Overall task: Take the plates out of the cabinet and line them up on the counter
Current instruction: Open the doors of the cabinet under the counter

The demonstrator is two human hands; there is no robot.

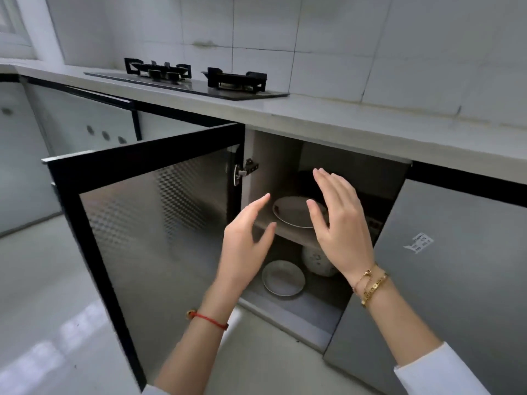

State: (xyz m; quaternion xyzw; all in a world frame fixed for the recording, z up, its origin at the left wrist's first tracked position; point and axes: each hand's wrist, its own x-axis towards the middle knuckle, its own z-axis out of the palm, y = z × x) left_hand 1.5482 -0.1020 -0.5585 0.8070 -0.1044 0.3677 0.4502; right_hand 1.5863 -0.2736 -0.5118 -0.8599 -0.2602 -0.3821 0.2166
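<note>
The cabinet (273, 166) under the counter stands with its door (148, 220) swung out to the left. A pale plate (291, 212) lies on the upper shelf. A smaller white plate (282, 277) rests on the cabinet floor, beside a round patterned bowl or pot (315, 262). My left hand (245, 246) and my right hand (342, 220) hover in front of the opening, palms facing each other, fingers spread, holding nothing. The right hand covers the right edge of the upper plate. The grey counter (356, 124) runs above the cabinet.
A black two-burner gas hob (194, 81) sits on the counter at the back left. A shut steel cabinet door (445, 266) with a sticker is to the right of the opening. Dark shapes lie deep on the upper shelf. White tiled wall behind.
</note>
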